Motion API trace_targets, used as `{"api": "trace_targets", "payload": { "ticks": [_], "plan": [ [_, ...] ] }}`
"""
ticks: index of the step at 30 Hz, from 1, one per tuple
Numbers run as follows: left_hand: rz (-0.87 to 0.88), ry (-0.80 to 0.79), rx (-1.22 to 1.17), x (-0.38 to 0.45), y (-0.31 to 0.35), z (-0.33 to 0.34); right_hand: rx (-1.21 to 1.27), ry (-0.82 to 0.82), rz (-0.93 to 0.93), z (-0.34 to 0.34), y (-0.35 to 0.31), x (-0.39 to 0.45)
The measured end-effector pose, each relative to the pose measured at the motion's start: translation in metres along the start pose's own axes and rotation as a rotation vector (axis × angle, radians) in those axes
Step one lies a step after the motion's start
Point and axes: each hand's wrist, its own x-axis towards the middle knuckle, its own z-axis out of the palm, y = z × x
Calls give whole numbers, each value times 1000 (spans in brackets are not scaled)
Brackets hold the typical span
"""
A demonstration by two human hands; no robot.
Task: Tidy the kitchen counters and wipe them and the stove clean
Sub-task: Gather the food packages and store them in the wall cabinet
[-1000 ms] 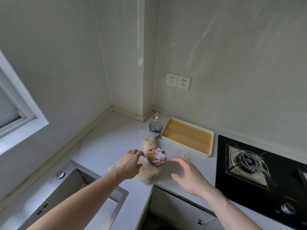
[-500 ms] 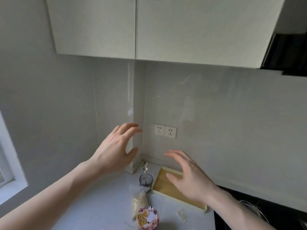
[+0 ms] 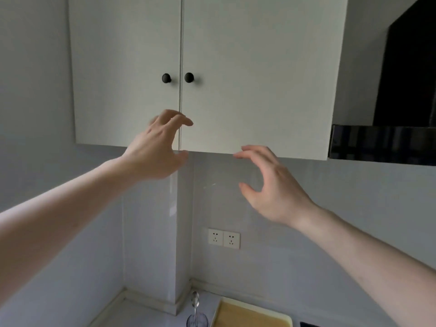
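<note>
Reaching up toward the wall cabinet (image 3: pixel 247 67), both hands are raised in front of its two closed doors, and neither holds anything. The left hand (image 3: pixel 155 147) is higher, overlapping the seam between the doors just under the left knob (image 3: pixel 166 78); its fingers (image 3: pixel 181 120) are bent into a loose claw with the thumb spread below, a released grip that looks shaped to close on a knob. The right hand (image 3: pixel 271 185) sits lower, at the cabinet's bottom edge, palm turned inward, fingers loosely curved and thumb apart, likewise grasping nothing; the right knob (image 3: pixel 189 77) is well above it. Whether either hand touches the door cannot be told. My reading is that the doors are about to be opened, probably to make room for things from below or to fetch something. Of the desk (image 3: pixel 151 312), only a strip shows at the bottom edge, carrying a tray (image 3: pixel 254 313) against the wall and a small glass (image 3: pixel 197 320) with a spoon (image 3: pixel 195 300) upright in it, just beside the tray. Sockets (image 3: pixel 224 238) sit on the wall between, and a dark hood (image 3: pixel 389 142) hangs at right. No cloth is in sight, so wiping appears not yet begun.
</note>
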Motion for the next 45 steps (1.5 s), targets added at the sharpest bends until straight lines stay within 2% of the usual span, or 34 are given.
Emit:
{"api": "trace_targets", "payload": {
  "ticks": [6, 11, 21, 25, 29, 35, 45],
  "plan": [
    [30, 55, 230, 68, 1, -28, -188, 69, -25, -35, 12, 44],
    [-52, 18, 351, 110, -6, -33, -342, 99, 25, -54, 31, 73],
    [-175, -75, 436, 145, -13, -28, -626, -17, 137, -57, 65, 95],
    [-196, -107, 451, 153, -19, -20, -790, -58, 116, -46, 79, 94],
    [-157, -129, 385, 159, -23, -10, -864, -62, 93, -37, 89, 93],
    [-151, -62, 351, 172, -14, -3, -909, -33, 84, -29, 95, 93],
    [-148, -38, 428, 174, -1, -19, -948, 46, 93, -17, 101, 90]
  ]
}}
